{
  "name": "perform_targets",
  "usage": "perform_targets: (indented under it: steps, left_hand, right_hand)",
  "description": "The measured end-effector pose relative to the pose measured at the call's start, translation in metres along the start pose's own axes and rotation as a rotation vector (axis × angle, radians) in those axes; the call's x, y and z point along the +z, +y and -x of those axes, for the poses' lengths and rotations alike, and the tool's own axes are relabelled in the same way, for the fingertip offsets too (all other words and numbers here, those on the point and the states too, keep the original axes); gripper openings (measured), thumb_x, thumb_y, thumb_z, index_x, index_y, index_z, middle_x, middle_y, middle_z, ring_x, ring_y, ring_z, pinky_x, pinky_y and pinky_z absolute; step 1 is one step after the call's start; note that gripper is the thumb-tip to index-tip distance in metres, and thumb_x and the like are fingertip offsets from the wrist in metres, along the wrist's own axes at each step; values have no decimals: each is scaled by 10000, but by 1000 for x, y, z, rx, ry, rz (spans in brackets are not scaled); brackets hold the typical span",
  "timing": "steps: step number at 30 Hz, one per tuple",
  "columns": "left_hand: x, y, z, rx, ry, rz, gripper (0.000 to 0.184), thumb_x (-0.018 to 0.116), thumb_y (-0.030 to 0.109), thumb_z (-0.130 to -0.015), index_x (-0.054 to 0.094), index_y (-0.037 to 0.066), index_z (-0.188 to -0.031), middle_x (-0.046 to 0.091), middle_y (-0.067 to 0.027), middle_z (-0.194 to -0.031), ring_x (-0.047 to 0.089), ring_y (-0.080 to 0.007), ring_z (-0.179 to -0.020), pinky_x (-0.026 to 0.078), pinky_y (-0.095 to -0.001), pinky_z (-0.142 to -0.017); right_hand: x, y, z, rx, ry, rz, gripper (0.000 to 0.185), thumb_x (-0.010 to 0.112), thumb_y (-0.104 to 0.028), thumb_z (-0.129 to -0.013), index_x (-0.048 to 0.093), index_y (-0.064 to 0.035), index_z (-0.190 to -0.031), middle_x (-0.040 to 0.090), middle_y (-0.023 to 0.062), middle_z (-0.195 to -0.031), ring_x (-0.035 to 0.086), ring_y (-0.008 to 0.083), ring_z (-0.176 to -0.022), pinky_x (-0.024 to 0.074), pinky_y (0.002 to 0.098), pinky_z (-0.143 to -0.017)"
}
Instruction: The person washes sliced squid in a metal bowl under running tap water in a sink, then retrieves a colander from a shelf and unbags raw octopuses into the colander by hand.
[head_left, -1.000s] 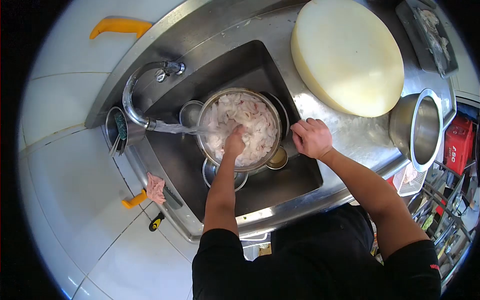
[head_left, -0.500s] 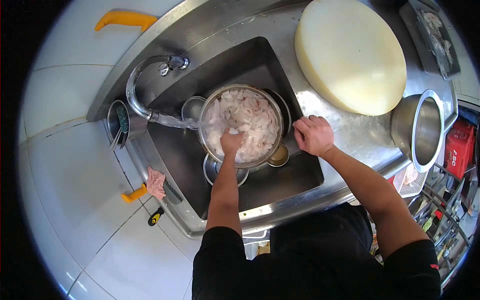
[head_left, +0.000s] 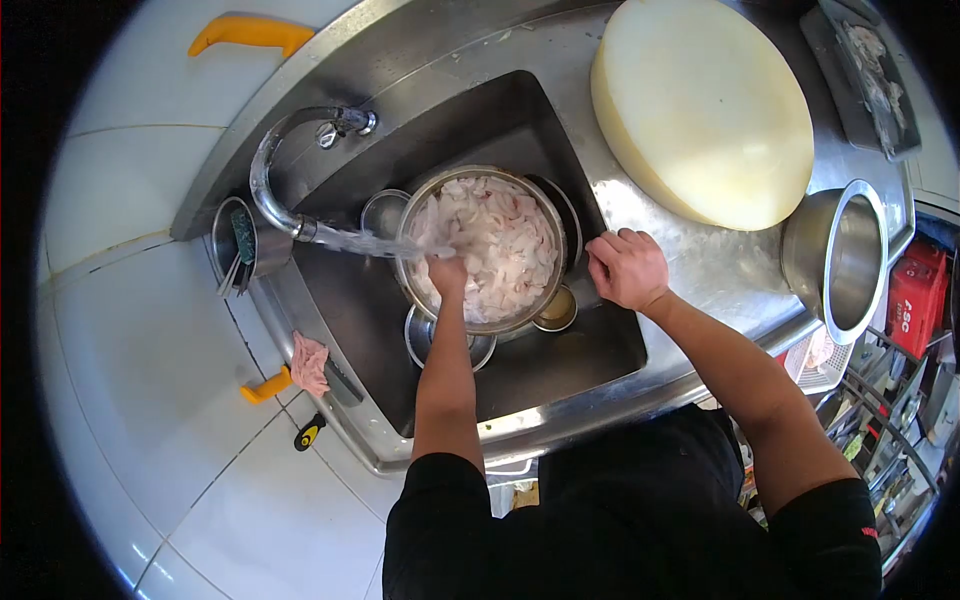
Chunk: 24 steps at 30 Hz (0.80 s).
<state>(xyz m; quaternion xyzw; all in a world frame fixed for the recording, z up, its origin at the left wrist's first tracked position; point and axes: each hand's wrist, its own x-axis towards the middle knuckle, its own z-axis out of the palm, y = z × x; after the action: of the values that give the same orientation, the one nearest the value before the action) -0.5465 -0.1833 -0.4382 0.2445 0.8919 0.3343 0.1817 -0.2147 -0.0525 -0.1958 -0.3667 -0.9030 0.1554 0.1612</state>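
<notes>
A round metal bowl [head_left: 548,298] stands in the sink [head_left: 548,358], filled with pale, pinkish-white pieces of raw meat or similar [head_left: 502,238]. My left hand [head_left: 447,274] is down in the left part of the bowl, under the running water. Its fingers are blurred and hidden among the pieces, so I cannot see whether they grip any. Water pours from the curved faucet [head_left: 262,180] into the bowl's left side. My right hand [head_left: 630,270] rests on the sink's right rim, its fingers curled into a loose fist, nothing visible in it.
Smaller metal bowls [head_left: 383,212] sit around and below the big one. A thick round cutting board [head_left: 705,110] and a deep metal pot [head_left: 835,262] occupy the right counter, with a grey tub [head_left: 865,80] behind. A pink cloth [head_left: 309,364] lies by an orange-handled knife [head_left: 266,386] on the left.
My left hand has moved slightly left and up within the bowl, closer to the stream, and its fingers are now hidden. My right hand stays on the rim.
</notes>
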Motion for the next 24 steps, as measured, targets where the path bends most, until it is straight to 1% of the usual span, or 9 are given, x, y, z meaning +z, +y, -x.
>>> perform_targets:
  steps: [3,5,8,12,15,16,18,22,24]
  left_hand:
    - [36,-40,-25,82,113,520,705,841,255,-770,532,-62,-1319,685,-235,-1189,661,-365,-1092,509,-447,-964]
    - [22,-37,-40,84,-129,384,807,850,283,-777,453,-37,-1402,663,-219,-1248,638,-353,-1132,474,-410,-1020]
    - [15,-11,-30,198,-227,22,984,872,377,-747,360,8,-1502,549,-216,-1416,549,-366,-1274,429,-398,-1093]
    - [20,68,42,191,-263,-526,1222,888,542,-655,234,129,-1600,311,-222,-1613,320,-378,-1483,381,-466,-1155]
    - [21,108,71,121,-453,-728,1326,879,628,-592,162,211,-1626,176,-217,-1662,154,-377,-1543,370,-529,-1162]
    - [13,131,71,10,-530,-719,1229,878,606,-615,243,246,-1604,149,-243,-1661,290,-397,-1495,385,-493,-1161]
    - [26,113,55,13,-592,-661,956,811,504,-739,377,216,-1541,253,-251,-1622,411,-403,-1414,416,-467,-1132]
    - [68,25,10,283,-538,-766,446,605,255,-913,613,170,-1351,535,-214,-1451,605,-384,-1217,486,-446,-1041]
    - [56,26,-1,203,-477,-676,414,534,193,-917,644,155,-1314,625,-172,-1343,625,-365,-1186,497,-456,-1018]
  right_hand:
    - [-1,0,0,0,-10,-9,87,689,-158,-784,635,-145,-850,620,12,-793,605,222,-734,482,382,-676]
    - [0,0,1,2,-13,-10,86,688,-159,-783,634,-144,-849,621,14,-797,605,224,-736,482,382,-677]
    - [0,1,0,3,-19,-3,91,687,-160,-782,634,-143,-854,622,16,-807,606,224,-743,482,381,-679]
    - [0,1,1,6,-16,-20,95,686,-162,-781,635,-145,-859,620,17,-812,605,224,-751,483,381,-682]
    - [-2,0,0,3,-29,-3,98,686,-166,-778,635,-146,-859,614,15,-809,603,225,-752,483,381,-683]
    - [-2,1,-2,-2,-25,-7,97,686,-165,-777,635,-145,-857,613,15,-807,603,225,-751,483,380,-683]
    - [-2,1,-1,-1,-23,-18,94,685,-164,-775,634,-145,-852,609,15,-803,601,226,-749,484,379,-683]
    - [-1,3,1,-2,-37,-18,101,683,-161,-776,633,-144,-861,607,16,-802,601,225,-747,484,377,-683]
    - [-2,2,0,-4,-26,-28,102,682,-158,-777,632,-144,-865,606,18,-801,600,225,-745,483,376,-682]
